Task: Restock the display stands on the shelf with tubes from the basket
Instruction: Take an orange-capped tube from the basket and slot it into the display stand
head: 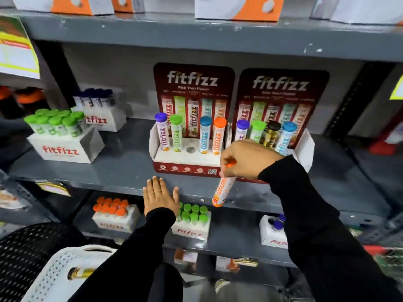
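Observation:
Two dark red fitfizz display stands sit side by side on the grey shelf [122, 171]. The left stand [187, 164] holds purple, green, blue and orange-capped tubes, with one empty hole [190, 150] in the middle. The right stand [305, 147] holds purple, green, black and blue-capped tubes. My right hand [246, 159] grips an orange tube [223, 190] by its cap end, tilted, in front of the stands. My left hand [160, 196] rests flat and open on the shelf's front edge. The white basket [54, 273] at lower left holds a dark-capped tube [79, 273].
White fitfizz boxes of green-capped tubes [58, 136] and blue-capped tubes [98, 110] stand at the left of the shelf. The shelf below carries boxes of orange tubes [115, 216], green tubes [192, 223] and purple tubes [274, 234]. A black mesh chair [28, 245] is beside the basket.

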Motion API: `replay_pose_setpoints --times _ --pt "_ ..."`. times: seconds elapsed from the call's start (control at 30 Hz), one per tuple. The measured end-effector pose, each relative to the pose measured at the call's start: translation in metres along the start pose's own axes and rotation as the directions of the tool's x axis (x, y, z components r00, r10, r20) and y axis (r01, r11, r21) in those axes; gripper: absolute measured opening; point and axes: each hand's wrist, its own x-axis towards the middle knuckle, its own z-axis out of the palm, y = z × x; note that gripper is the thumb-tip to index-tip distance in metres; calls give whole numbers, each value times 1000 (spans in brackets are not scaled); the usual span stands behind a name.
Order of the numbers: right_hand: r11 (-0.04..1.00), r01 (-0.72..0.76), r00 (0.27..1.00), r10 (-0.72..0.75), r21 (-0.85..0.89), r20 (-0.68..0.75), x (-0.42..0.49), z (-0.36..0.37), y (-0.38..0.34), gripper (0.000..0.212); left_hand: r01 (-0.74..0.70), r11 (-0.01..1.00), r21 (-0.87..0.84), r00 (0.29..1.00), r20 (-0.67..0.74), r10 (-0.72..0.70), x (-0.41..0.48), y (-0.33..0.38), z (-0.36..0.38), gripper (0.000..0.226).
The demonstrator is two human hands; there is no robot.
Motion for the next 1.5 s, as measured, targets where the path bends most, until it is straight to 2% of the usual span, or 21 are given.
replay_pose_setpoints --times 0.07,0.13,0.2,0.3,0.47,0.7,0.83,0.97,1.07,1.23,1.37,1.5 --pt "1000 -17 1000 17 15 -19 -2 1 1 12 10 999 36 1000 1 -10 -1 0 -1 98" --pt "999 -44 999 44 5 -27 -3 1 2 30 21 997 71 1000 -4 -20 -2 -1 -1 93" --pt "999 -51 998 51 6 -30 -4 0 4 38 28 995 100 1000 -10 -27 -2 -2 -1 78" --pt "999 -48 999 49 12 -21 -6 -3 8 38 30 992 119 999 14 -31 -2 -2 -1 63" --pt "991 -125 989 130 56 -78 -8 -8 20 39 19 994 110 1000 11 -20 -3 -2 -3 62" --pt "983 -142 976 158 113 -151 -7 -13 45 35 31 994 109 999 13 -33 -4 0 -6 62" --pt "957 -196 944 243 212 -224 -14 -21 70 37 29 992 121 999 11 -30 -4 1 -6 63" --pt "921 -279 856 367 273 -363 -19 -27 97 33 27 992 125 1000 2 -27 -4 1 -6 63" --pt "882 -337 743 465 330 -482 -15 -26 118 31 28 992 124 1000 -9 -27 -4 1 -5 62" --pt "836 -422 566 545 350 -619 -7 -14 145 33 34 992 124 999 -9 -33 -3 0 -3 61" --pt "857 -384 487 505 344 -713 -1 0 160 35 39 994 105 999 -26 -37 -3 0 -2 60" --pt "889 -307 438 449 339 -779 5 9 169 33 49 992 113 999 -21 -47 -4 1 -3 60"
